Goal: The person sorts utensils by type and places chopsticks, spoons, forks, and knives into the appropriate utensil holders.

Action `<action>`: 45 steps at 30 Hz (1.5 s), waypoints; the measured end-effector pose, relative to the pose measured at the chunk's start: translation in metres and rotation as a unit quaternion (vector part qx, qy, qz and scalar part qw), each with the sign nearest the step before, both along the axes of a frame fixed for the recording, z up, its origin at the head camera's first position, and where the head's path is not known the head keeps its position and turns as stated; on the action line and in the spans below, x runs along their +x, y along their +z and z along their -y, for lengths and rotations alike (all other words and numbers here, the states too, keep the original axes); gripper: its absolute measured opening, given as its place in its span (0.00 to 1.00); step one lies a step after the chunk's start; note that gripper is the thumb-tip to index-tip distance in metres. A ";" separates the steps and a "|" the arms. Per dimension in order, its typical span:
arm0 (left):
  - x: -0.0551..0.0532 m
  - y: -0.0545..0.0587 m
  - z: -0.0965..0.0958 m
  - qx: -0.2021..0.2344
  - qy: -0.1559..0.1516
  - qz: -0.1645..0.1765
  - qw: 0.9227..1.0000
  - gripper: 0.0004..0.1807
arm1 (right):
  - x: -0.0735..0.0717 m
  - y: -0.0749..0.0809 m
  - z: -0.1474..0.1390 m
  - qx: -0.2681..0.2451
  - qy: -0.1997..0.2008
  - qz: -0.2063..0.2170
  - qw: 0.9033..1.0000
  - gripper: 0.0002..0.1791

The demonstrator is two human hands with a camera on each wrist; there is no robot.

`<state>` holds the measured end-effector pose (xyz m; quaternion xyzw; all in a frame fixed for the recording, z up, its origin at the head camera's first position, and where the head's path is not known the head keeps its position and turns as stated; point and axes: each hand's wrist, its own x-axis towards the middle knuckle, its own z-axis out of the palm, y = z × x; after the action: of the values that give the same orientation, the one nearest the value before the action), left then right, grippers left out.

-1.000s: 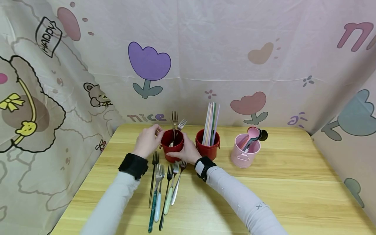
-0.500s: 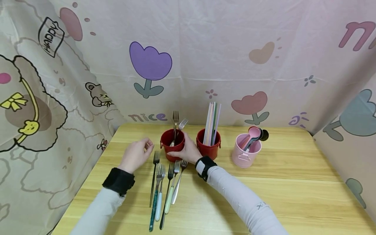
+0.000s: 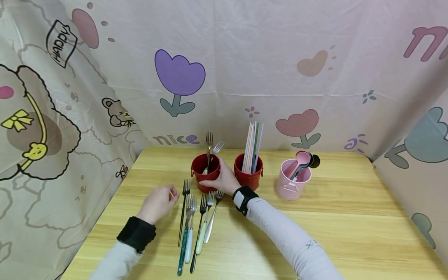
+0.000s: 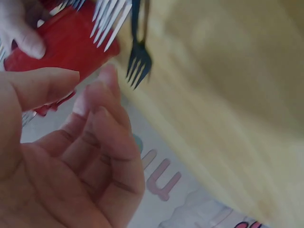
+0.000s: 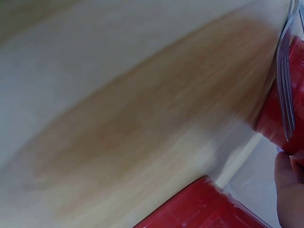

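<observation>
Both hands are low over the wooden table (image 3: 315, 233), and from my remote seat I read them like this: my right hand (image 3: 224, 181) curls round the near side of the red bucket of forks (image 3: 205, 173), presumably steadying the light tin so it cannot tip or slide. Two forks (image 3: 210, 147) stand in it, tines up, leaning toward the back edge. My left hand (image 3: 158, 202) hovers just left of the loose forks (image 3: 196, 225), fingers loosely curled and holding nothing as far as the left wrist view shows; its fingertips are close to the black fork (image 3: 183, 210) at the left of the row but not touching it. That row lies near the front edge, handles toward me and tines toward the bucket, which I judge keeps the handles easy to pick up. Right of the held bucket, just beside it, stands a second red bucket of straws (image 3: 248, 171), and further toward the right edge a pink bucket of spoons (image 3: 293, 181). Patterned cloth (image 3: 245, 58) hangs behind the back edge.
</observation>
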<state>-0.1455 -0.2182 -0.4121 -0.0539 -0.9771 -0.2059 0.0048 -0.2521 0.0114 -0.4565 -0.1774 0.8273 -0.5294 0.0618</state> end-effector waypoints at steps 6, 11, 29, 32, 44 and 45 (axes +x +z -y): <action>0.006 -0.015 -0.004 -0.014 0.018 0.026 0.999 0.07 | -0.001 -0.001 0.000 0.000 0.001 -0.004 1.000 0.51; 0.006 -0.020 -0.009 -0.039 0.029 0.044 0.998 0.10 | -0.001 -0.001 0.000 0.001 0.000 -0.006 1.000 0.51; -0.004 -0.027 -0.017 -0.071 0.045 0.101 0.991 0.14 | 0.000 -0.001 0.000 -0.001 -0.001 -0.007 1.000 0.51; -0.006 -0.027 -0.019 -0.073 0.048 0.109 0.990 0.14 | 0.000 -0.002 0.000 -0.001 -0.002 -0.008 1.000 0.51; -0.008 -0.028 -0.015 -0.070 0.051 0.119 0.989 0.22 | -0.001 -0.003 0.000 0.005 0.001 -0.016 1.000 0.52; -0.007 -0.028 -0.014 -0.069 0.052 0.119 0.989 0.23 | -0.002 -0.003 0.000 0.005 0.001 -0.016 1.000 0.52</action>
<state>-0.1530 -0.2042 -0.4399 0.0213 -0.9840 -0.1425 -0.1046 -0.2537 0.0117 -0.4597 -0.1866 0.8306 -0.5223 0.0503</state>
